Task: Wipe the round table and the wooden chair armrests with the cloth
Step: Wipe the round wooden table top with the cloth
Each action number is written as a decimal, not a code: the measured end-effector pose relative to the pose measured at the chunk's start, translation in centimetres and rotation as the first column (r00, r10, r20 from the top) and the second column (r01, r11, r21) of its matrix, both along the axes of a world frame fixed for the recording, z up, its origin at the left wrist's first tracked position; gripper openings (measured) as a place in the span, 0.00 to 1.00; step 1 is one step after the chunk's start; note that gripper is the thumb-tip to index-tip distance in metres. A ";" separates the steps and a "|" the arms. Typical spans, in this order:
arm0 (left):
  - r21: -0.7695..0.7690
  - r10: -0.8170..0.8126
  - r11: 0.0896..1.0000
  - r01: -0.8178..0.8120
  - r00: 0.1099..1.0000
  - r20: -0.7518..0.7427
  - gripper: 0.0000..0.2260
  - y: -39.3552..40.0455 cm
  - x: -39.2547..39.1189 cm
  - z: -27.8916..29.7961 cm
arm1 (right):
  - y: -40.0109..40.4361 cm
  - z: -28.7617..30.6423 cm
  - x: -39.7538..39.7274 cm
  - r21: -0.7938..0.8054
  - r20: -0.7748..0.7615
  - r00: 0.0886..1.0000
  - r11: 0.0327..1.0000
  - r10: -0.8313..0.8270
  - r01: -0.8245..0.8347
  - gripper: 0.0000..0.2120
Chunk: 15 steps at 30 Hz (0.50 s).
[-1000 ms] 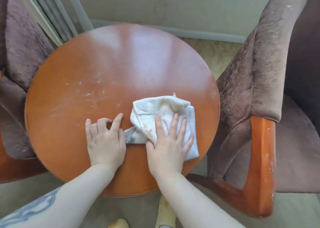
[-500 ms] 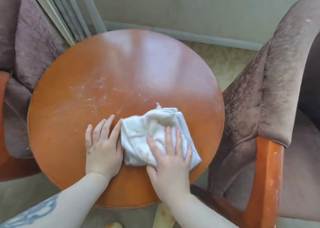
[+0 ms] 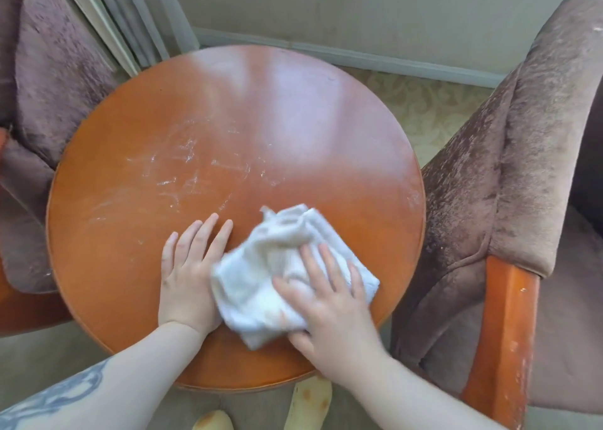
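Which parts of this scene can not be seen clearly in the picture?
- Table surface under the cloth and both hands: hidden, head view.
- Cloth's left edge: motion-blurred.
- Right hand underside: hidden by the hand itself.
- Left chair's armrest: almost wholly cut off by the frame edge.
- Right armrest: lower end cut off at the bottom.

The cloth [image 3: 287,273] lies on the round table [image 3: 228,129] toward its near right edge, with the right hand [image 3: 329,302] flat on the cloth's near right part and the left hand [image 3: 189,279] flat on the tabletop just left of it, touching its left side. An armchair [image 3: 509,175] stands against the table's right edge, its wooden armrest [image 3: 502,335] near the right. A second armchair [image 3: 39,80] stands at the table's left edge.
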<state>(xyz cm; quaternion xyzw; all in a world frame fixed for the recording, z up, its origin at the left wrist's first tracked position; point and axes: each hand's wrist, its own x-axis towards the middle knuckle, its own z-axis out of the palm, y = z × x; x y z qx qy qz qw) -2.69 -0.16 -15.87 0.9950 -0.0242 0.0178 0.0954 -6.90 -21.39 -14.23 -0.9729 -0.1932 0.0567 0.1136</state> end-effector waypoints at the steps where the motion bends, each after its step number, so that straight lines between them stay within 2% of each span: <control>1: -0.012 -0.001 1.000 0.001 1.000 0.004 0.23 0.0 0.0 0.0 | -2.4 0.2 0.0 -0.044 0.001 0.986 0.985 0.168 -0.168 0.32; 2: -0.025 0.002 1.000 -0.002 1.000 0.004 0.22 -0.1 0.1 0.0 | -4.9 0.3 0.9 -0.098 0.006 0.966 0.962 0.258 -0.256 0.32; 3: -0.033 0.005 0.999 -0.005 1.000 -0.001 0.21 -0.3 0.1 0.1 | -6.6 0.3 2.4 -0.161 0.025 0.968 0.957 0.249 -0.242 0.32; 4: -0.034 0.007 0.999 -0.007 1.000 -0.004 0.21 -0.4 0.1 0.1 | -7.3 0.4 4.2 -0.204 0.030 0.990 0.971 0.134 -0.126 0.32; 5: -0.031 0.008 0.999 -0.008 1.000 -0.009 0.21 -0.5 0.1 0.1 | -6.9 0.3 5.8 -0.215 0.032 0.997 0.973 -0.076 0.081 0.33; 6: -0.026 0.006 1.000 -0.006 1.000 -0.017 0.21 -0.6 0.1 0.1 | -5.3 0.1 7.1 -0.183 0.029 0.948 0.930 -0.318 0.318 0.33; 7: -0.021 0.004 1.000 -0.005 1.000 -0.027 0.21 -0.6 0.0 0.1 | -3.0 0.1 7.8 -0.145 0.010 0.859 0.849 -0.513 0.508 0.33; 8: -0.016 0.007 1.000 -0.008 0.999 -0.033 0.21 -0.6 0.0 0.2 | -0.8 0.1 7.9 -0.125 -0.015 0.790 0.785 -0.613 0.607 0.34; 9: -0.016 0.015 1.000 -0.015 0.999 -0.038 0.21 -0.4 0.0 0.2 | 1.0 0.0 7.2 -0.100 -0.016 0.786 0.783 -0.618 0.614 0.34; 10: -0.023 0.024 0.999 -0.025 0.999 -0.043 0.22 -0.2 0.0 0.2 | 1.8 -0.2 5.8 -0.074 0.011 0.845 0.843 -0.534 0.533 0.34; 12: -0.038 0.028 0.999 -0.029 0.998 -0.050 0.22 0.0 -0.1 0.1 | 0.0 -0.8 2.4 -0.067 0.059 0.989 0.988 -0.137 0.141 0.34; 14: -0.034 0.005 0.999 -0.007 0.999 -0.050 0.23 0.0 0.1 0.1 | -4.7 -0.3 1.6 -0.135 0.044 0.968 0.962 0.247 -0.239 0.36; 15: -0.029 0.000 1.000 -0.001 0.998 -0.059 0.23 0.0 0.2 0.2 | -7.1 0.0 2.5 -0.192 0.020 0.949 0.933 0.315 -0.306 0.37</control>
